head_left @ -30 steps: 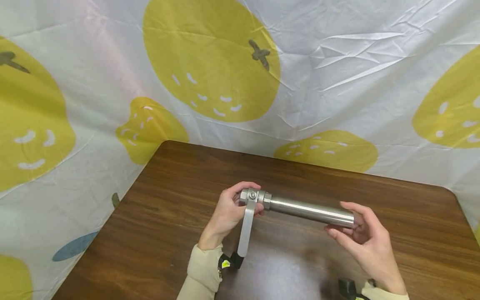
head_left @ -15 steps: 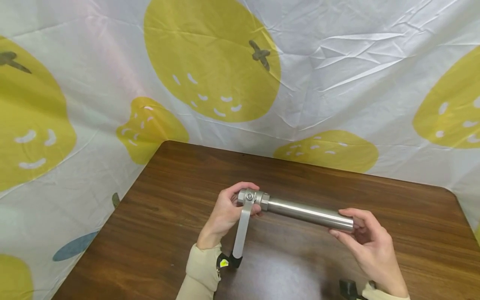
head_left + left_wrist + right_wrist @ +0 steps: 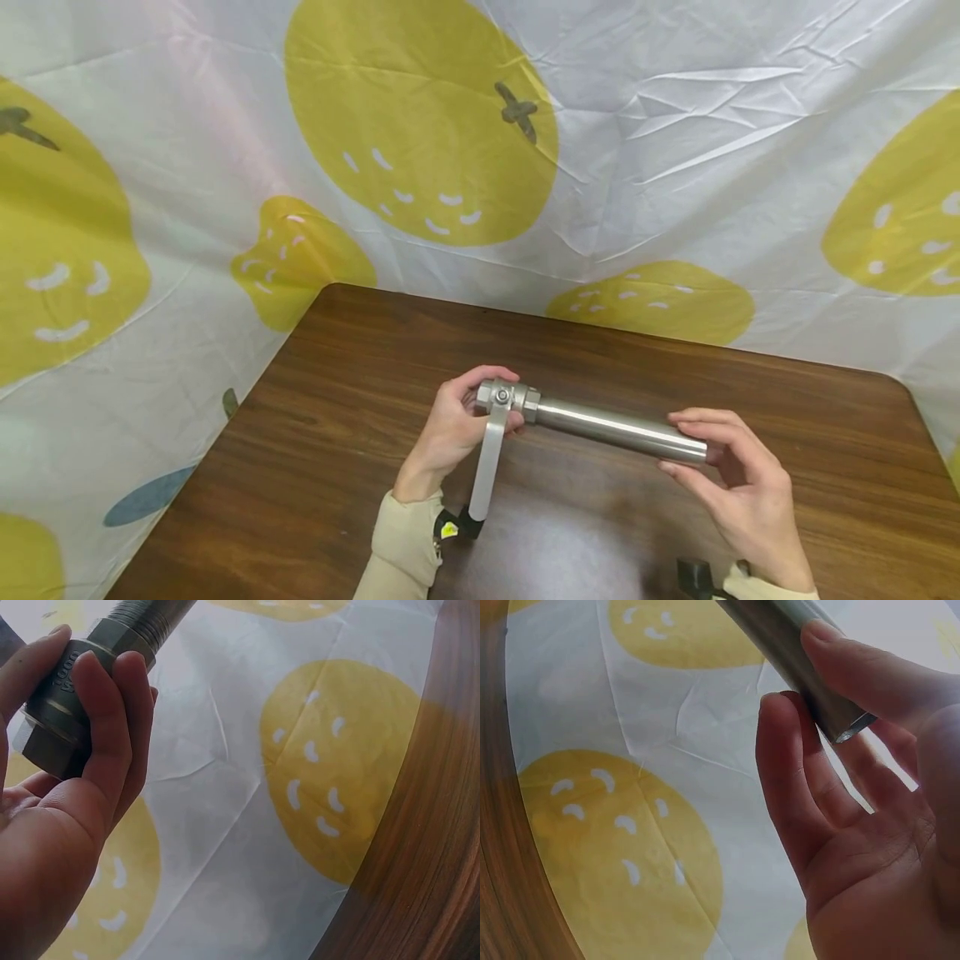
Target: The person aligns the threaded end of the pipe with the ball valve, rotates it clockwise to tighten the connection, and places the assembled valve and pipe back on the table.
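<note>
Fruit-print cloth (image 3: 600, 167) hangs behind the bench (image 3: 337, 417); above it, this side of its far edge, the left hand (image 3: 453, 417) curls round a valve (image 3: 517, 397) joined to a pipe (image 3: 622, 430), whose free end the right hand (image 3: 750, 483) pinches.

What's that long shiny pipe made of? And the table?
The pipe looks like smooth, polished metal, perhaps steel: it's silvery with a bright streak along it. The table shows brown wood grain and a soft shine: maybe varnished wood, maybe just a wood-look covering.
</note>
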Demonstrator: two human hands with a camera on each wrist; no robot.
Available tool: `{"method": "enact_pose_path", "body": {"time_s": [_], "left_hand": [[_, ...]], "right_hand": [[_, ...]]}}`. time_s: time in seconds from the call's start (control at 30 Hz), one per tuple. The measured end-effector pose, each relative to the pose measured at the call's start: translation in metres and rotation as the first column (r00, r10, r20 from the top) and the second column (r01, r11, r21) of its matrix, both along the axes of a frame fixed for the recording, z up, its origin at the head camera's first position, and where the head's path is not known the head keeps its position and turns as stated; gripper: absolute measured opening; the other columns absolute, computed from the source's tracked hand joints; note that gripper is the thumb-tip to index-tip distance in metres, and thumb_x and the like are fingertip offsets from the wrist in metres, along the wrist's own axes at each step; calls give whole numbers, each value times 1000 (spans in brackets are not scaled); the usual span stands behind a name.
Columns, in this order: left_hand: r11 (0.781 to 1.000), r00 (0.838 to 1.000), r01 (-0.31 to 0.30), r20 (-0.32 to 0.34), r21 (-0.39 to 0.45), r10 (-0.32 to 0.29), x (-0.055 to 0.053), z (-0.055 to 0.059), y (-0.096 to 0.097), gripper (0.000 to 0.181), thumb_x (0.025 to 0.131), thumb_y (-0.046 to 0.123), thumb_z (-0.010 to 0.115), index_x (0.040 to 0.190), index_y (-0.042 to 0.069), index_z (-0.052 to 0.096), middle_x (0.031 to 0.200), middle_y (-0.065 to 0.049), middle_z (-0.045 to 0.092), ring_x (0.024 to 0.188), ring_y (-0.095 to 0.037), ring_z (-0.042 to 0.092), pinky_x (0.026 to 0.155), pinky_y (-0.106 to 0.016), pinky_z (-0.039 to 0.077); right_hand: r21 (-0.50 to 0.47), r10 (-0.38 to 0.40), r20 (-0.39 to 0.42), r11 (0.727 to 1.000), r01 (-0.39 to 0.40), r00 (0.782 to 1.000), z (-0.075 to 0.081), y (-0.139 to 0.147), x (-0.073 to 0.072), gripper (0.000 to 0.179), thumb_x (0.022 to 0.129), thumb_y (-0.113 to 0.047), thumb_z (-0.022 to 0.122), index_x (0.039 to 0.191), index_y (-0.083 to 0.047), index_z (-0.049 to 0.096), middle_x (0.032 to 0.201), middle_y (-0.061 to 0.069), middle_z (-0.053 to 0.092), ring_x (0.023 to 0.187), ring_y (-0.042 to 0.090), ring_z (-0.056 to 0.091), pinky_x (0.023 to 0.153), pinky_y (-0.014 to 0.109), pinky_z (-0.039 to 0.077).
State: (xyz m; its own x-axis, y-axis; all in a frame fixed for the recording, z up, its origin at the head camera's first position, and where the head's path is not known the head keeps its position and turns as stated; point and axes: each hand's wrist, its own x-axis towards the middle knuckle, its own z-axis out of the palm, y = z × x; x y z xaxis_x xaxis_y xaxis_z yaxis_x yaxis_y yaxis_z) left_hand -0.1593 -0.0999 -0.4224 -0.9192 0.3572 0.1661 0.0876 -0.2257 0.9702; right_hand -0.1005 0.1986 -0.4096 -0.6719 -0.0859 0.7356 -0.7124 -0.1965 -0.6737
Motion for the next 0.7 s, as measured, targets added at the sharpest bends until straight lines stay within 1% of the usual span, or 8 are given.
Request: {"method": "enact_pose_path", "body": {"time_s": [0.17, 0.3, 0.53, 0.7], "left_hand": [[1000, 1000, 2, -3, 9, -2, 1, 1, 1, 61, 73, 11, 84, 120, -11, 53, 100, -7, 61, 80, -13, 66, 67, -27, 61], [1000, 1000, -6, -5, 6, 6, 2, 1, 2, 58, 72, 11, 84, 119, -8, 56, 100, -7, 61, 81, -13, 66, 68, -27, 61], [1000, 1000, -13, -14, -12, 13, 2, 1, 4, 61, 72, 11, 85, 120, -11, 55, 100, -7, 62, 82, -12, 65, 67, -23, 59], [1000, 999, -19, -30, -24, 18, 2, 2, 4, 58, 72, 14, 85, 118, -7, 57, 100, -7, 62, 82, -11, 64, 66, -22, 58]], "right_hand": [[4, 0, 10, 1000, 0, 1000, -1, 1, 0, 43, 65, 28, 71, 104, 27, 52, 113, 25, 63, 106, 23, 64, 83, 19, 56], [9, 4, 10, 1000, -4, 1000, -1, 2, 0, 44, 65, 28, 71, 105, 27, 52, 114, 26, 63, 106, 23, 65, 83, 19, 56], [9, 10, 3, 1000, -10, 1000, -1, 4, -1, 44, 65, 28, 71, 104, 28, 51, 113, 27, 64, 106, 24, 65, 84, 19, 56], [14, 12, 2, 1000, -12, 1000, 0, 5, -1, 45, 64, 29, 71, 105, 29, 51, 112, 27, 64, 106, 24, 66, 84, 20, 56]]}}
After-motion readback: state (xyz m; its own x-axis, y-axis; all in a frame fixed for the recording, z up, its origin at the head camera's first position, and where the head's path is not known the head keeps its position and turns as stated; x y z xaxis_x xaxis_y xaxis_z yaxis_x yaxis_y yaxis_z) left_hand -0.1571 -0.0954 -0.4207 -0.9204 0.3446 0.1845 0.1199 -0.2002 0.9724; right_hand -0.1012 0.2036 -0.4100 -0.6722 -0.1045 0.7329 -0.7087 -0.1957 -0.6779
